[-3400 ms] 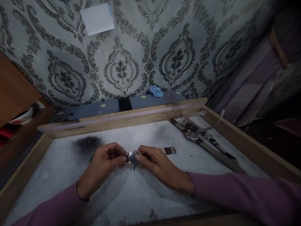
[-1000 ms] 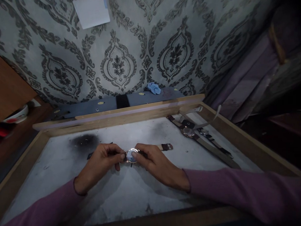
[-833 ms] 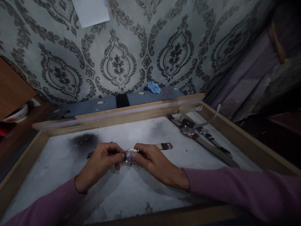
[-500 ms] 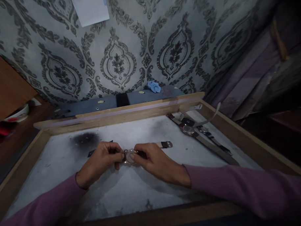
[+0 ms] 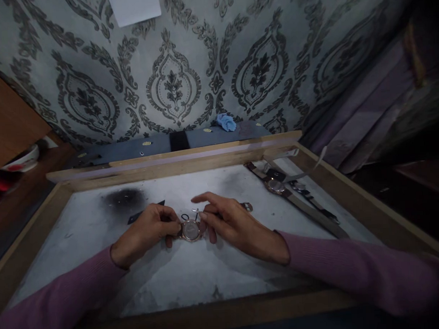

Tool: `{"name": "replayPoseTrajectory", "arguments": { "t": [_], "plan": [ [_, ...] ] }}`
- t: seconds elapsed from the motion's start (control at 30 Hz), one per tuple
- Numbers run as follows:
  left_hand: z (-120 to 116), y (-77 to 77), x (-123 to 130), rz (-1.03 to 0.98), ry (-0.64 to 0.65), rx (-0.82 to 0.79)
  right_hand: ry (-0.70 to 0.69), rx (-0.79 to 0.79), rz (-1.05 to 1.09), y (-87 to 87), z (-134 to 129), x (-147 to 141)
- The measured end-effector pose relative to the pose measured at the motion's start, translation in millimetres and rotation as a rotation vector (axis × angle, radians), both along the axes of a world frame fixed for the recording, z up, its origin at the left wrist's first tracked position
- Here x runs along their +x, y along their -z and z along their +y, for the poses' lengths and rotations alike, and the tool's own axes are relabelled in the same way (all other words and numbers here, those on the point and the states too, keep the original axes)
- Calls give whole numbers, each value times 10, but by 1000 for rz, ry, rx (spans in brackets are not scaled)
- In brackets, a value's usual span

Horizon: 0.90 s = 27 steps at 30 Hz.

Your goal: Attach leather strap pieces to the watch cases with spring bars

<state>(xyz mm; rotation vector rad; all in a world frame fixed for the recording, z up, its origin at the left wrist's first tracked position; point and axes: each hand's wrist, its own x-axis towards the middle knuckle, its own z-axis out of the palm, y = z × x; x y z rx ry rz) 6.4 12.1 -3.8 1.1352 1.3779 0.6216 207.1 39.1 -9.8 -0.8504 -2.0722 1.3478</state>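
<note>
A wristwatch (image 5: pixel 190 229) with a pale round face or back and a shiny rim lies on the white surface of a shallow wooden-framed tray. My left hand (image 5: pixel 148 232) pinches it at its left side, thumb and fingers closed there. Just to the right, my right hand (image 5: pixel 236 224) hovers with its index finger stretched out and its thumb apart; lower fingers stay close to the watch's right edge. Beyond the watch lie a small dark ring (image 5: pixel 185 217) and a tiny shiny piece (image 5: pixel 195 211) near my right thumb. A strap end with a buckle (image 5: pixel 247 206) shows past my right hand.
Several watches with straps (image 5: pixel 278 185) lie at the tray's right side. A dark flat piece (image 5: pixel 135 218) is behind my left hand. The wooden rim (image 5: pixel 205 158) surrounds the surface. A blue crumpled cloth (image 5: pixel 226 122) rests behind it, against the patterned wall.
My right hand has lifted off the watch and shifted slightly right, its index finger now extended. The watch face, ring and shiny piece are uncovered. My left hand keeps its hold.
</note>
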Motion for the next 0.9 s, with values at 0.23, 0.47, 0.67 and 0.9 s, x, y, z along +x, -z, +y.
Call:
{"name": "replayPoseTrajectory", "arguments": {
  "t": [0.23,0.47,0.67,0.9],
  "plan": [
    [24,-65,44,110,-2,-47,-48,212,-191,5,-20,-49],
    [40,-45,39,153,34,-64,-28,381,-319,17,-36,-74],
    [37,-22,33,103,11,-67,-77,429,-395,-4,-70,-70],
    [29,14,8,89,21,-71,-112,411,-384,-3,-86,-64]
  ]
}}
